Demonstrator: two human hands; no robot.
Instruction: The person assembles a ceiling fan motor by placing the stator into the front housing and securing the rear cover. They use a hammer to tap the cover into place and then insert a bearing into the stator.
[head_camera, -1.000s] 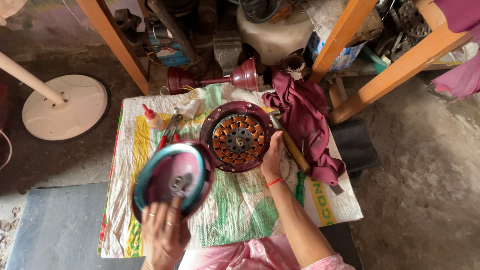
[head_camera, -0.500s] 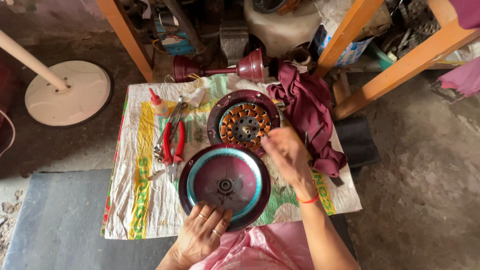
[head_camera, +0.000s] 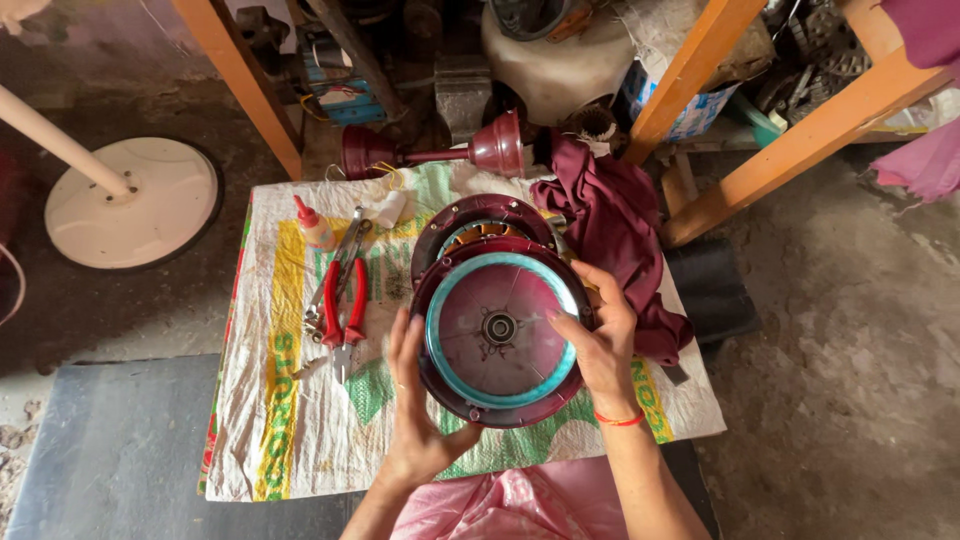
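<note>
The round cover (head_camera: 500, 335) has moved up and now sits over the motor base (head_camera: 470, 215), hiding most of it. It is dark red with a teal ring. The left hand (head_camera: 415, 400) grips it at 8 o'clock, the right hand (head_camera: 600, 335) at 3. Red pliers (head_camera: 345, 300) lie at 9 o'clock.

Soft, even daylight; shadows faint. Centre sharp, no glare. Wide-angle bending at edges; corners slightly dim and soft.

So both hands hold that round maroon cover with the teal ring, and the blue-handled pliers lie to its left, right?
Nearly. The head view shows the left hand and right hand holding the round maroon cover, but the pliers to its left have red handles, not blue.
</note>
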